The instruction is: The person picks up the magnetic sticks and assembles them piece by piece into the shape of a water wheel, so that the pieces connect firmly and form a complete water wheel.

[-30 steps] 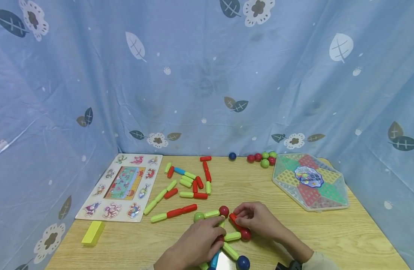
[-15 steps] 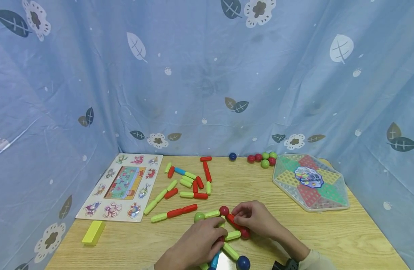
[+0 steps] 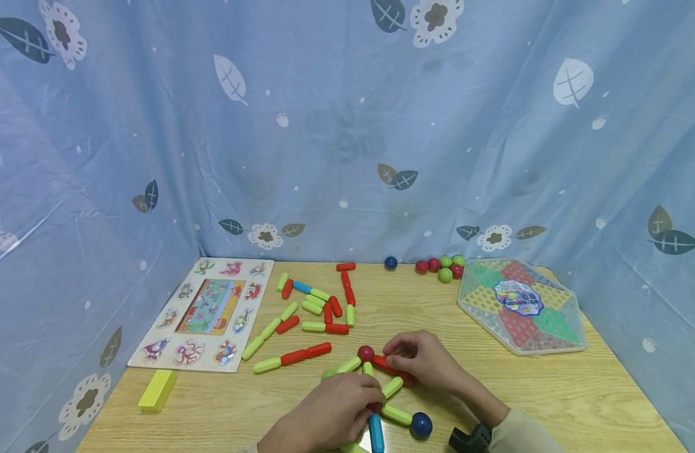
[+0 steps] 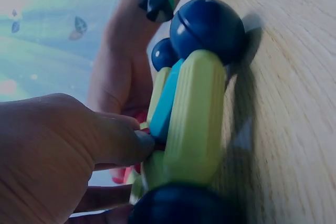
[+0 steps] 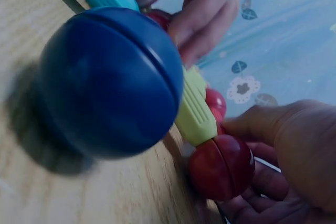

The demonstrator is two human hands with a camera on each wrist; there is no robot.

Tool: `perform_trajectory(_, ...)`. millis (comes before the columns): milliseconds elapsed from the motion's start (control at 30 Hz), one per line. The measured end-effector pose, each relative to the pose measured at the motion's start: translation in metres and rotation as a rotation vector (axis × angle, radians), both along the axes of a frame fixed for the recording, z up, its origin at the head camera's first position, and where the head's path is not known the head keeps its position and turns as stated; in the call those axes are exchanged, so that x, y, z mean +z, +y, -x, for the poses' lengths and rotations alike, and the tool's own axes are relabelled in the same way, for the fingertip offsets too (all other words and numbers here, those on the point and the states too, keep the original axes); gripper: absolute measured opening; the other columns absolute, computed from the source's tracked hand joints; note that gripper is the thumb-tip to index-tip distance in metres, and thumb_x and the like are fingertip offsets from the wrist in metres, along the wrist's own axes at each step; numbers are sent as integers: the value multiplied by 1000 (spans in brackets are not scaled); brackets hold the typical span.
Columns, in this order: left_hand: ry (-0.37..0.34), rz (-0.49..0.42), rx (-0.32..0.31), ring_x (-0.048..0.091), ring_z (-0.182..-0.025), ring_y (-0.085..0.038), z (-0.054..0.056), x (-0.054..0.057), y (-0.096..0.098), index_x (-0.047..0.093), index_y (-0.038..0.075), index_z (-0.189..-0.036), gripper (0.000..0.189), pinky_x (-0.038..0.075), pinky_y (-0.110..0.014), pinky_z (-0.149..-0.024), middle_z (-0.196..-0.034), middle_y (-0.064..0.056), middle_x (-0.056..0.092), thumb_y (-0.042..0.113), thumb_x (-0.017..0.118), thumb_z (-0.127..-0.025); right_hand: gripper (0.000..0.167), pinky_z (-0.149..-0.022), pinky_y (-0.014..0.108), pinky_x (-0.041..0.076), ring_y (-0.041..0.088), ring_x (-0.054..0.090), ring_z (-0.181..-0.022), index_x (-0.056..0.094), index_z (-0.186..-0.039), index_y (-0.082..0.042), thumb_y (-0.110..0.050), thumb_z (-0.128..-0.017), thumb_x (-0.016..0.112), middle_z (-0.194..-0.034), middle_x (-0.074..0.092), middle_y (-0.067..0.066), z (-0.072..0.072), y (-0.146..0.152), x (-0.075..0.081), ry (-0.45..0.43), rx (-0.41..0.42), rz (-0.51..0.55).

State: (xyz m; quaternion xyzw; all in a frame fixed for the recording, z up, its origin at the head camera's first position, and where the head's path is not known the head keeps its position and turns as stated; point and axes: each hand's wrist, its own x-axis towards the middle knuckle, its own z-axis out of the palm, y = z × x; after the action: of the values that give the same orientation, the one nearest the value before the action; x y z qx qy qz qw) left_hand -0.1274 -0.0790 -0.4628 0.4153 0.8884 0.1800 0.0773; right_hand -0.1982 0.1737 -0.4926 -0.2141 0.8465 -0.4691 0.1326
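Observation:
A figure of magnetic rods and balls lies at the front of the table. My left hand (image 3: 336, 406) pinches its red centre ball (image 5: 159, 20), mostly covered by the fingers. Yellow-green rods (image 3: 397, 414) and a blue rod (image 3: 377, 434) fan out from there. One rod ends at a dark blue ball (image 3: 421, 425). My right hand (image 3: 426, 362) pinches a red rod (image 3: 385, 365), whose far end meets a red ball (image 3: 366, 354). Another red ball (image 5: 223, 166) sits by the right fingers, at the tip of a yellow-green rod (image 5: 197, 111). A green ball (image 3: 329, 374) shows partly behind the left hand.
Several loose rods (image 3: 293, 357) in red, yellow-green and blue lie left and beyond the figure. A picture puzzle board (image 3: 248, 340) and a yellow block (image 3: 157, 391) are at left. Loose balls (image 3: 445, 275) and a clear hexagonal case (image 3: 519, 305) stand at back right.
The figure has turned counterclockwise: the dark blue ball and blue rod swung right, the far red ball left. My right hand brought the red rod up against that red ball.

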Motion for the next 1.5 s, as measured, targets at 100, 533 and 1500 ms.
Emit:
perform_trajectory(100, 4, 3, -3, 64, -96, 6, -1, 1, 1, 82, 29, -117, 17, 56, -18, -89, -112, 19, 75, 23, 81, -101, 10, -79, 23, 58, 9, 72, -90, 82, -109, -14, -21, -102, 79, -101, 80, -1, 6, -1, -1, -14, 48, 16)
perform_trajectory(533, -70, 44, 54, 58, -88, 6, -2, 3, 4, 83, 30, -113, 13, 55, -18, -84, -108, 19, 71, 24, 81, -101, 45, -98, 29, 62, 18, 79, -113, 69, -139, 4, -25, -106, 75, -127, 80, 17, 59, 1, -7, -316, 30, 274)
perform_trajectory(1500, -98, 13, 27, 60, -89, 8, 0, 2, -2, 82, 29, -113, 14, 55, -17, -86, -106, 16, 71, 22, 81, -102, 13, -70, 26, 58, 8, 67, -76, 79, -96, -7, -7, -87, 89, -85, 76, -2, 88, -85, 14, 258, -12, -216)
